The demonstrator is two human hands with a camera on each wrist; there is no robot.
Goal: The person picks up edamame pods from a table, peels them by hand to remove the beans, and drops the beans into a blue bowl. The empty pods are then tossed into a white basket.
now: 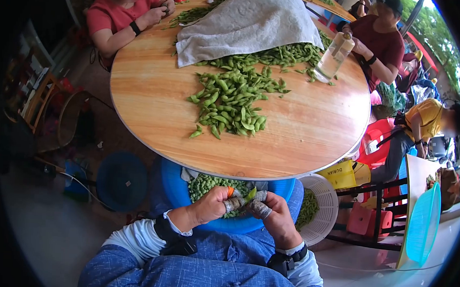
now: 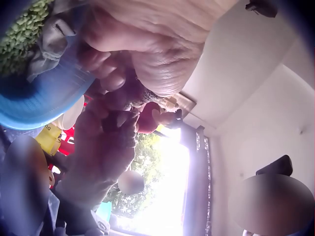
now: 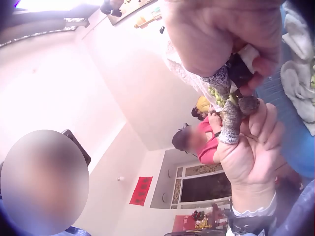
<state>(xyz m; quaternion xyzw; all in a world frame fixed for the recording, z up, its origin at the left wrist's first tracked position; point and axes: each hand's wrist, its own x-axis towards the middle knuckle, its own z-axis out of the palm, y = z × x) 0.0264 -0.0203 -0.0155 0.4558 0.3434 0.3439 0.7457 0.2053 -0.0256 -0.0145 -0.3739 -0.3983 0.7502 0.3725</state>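
Observation:
In the head view a green edamame pod [image 1: 251, 194] stands between the two hands, held by wrapped fingertips. My left hand [image 1: 209, 208] pinches it from the left; an orange band circles one finger. From the right, my right hand [image 1: 280, 222] pinches the pod with thumb and finger in grey knitted finger covers. Below both hands is a blue basin [image 1: 172, 192] holding many shelled green beans [image 1: 203, 185]. In the right wrist view the covered fingertips meet, and the pod is mostly hidden there.
A round wooden table [image 1: 154, 107] bears a heap of edamame pods [image 1: 232, 100], a grey cloth [image 1: 256, 21] and a clear bottle [image 1: 334, 58]. Beside my right leg stands a white basket [image 1: 327, 209] with pods. Two people sit across the table.

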